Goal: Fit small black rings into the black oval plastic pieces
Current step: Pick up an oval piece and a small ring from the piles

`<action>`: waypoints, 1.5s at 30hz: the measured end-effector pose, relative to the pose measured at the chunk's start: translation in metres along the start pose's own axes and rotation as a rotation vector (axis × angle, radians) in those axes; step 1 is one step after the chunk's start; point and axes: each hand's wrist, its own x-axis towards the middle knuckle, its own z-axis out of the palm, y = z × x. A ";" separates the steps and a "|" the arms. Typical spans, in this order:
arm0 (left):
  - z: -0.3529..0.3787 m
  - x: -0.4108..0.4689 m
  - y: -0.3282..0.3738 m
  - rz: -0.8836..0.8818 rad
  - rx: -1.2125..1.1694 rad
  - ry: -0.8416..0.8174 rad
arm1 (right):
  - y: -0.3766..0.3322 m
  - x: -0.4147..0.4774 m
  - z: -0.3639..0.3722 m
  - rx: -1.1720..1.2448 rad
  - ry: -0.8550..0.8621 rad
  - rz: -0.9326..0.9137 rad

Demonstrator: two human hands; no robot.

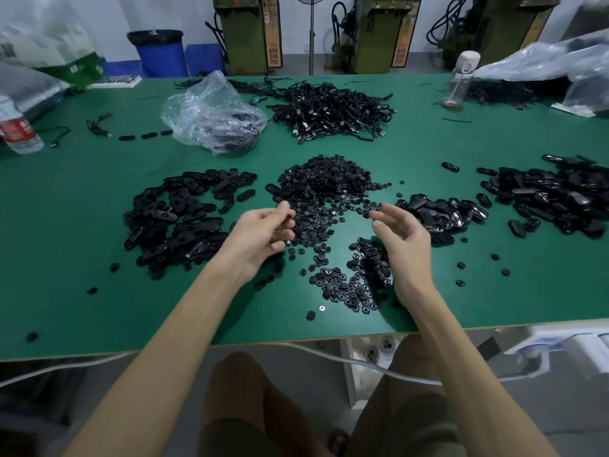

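A heap of small black rings (324, 189) lies at the table's middle, with a smaller patch of rings (354, 282) nearer me. Black oval pieces (179, 216) are piled to the left. Glossier ovals (440, 214) lie to the right, and a further oval pile (553, 196) sits at the far right. My left hand (263, 234) hovers over the left edge of the ring heap, fingers loosely curled, nothing plainly in it. My right hand (400, 239) hovers over the heap's right side, fingers relaxed, with its fingertips close to the loose rings.
The green table (82, 199) also holds a tangle of black corded parts (333, 110), a crumpled clear bag (214, 117), a water bottle (19, 130) at the left and a clear bottle (459, 80) at the back right. Stray rings dot the front. Machines stand behind.
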 end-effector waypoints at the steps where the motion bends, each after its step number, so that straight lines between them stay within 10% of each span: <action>1: 0.005 0.001 -0.001 0.001 0.034 -0.014 | 0.000 0.000 0.000 -0.007 0.001 -0.002; 10: 0.031 0.002 -0.012 0.520 1.092 0.142 | 0.000 0.000 0.001 0.004 -0.003 -0.001; 16: 0.033 0.010 -0.013 0.522 1.298 0.046 | 0.000 0.000 0.001 0.008 -0.025 -0.003; 26: 0.037 0.017 -0.019 0.521 1.124 0.125 | -0.002 -0.001 0.001 0.017 -0.038 0.001; 33: 0.059 0.011 -0.016 0.431 0.445 -0.055 | -0.005 -0.003 0.002 -0.028 -0.223 -0.124; 45: 0.070 0.007 -0.027 0.376 0.386 -0.085 | -0.005 -0.003 0.003 0.010 -0.258 -0.096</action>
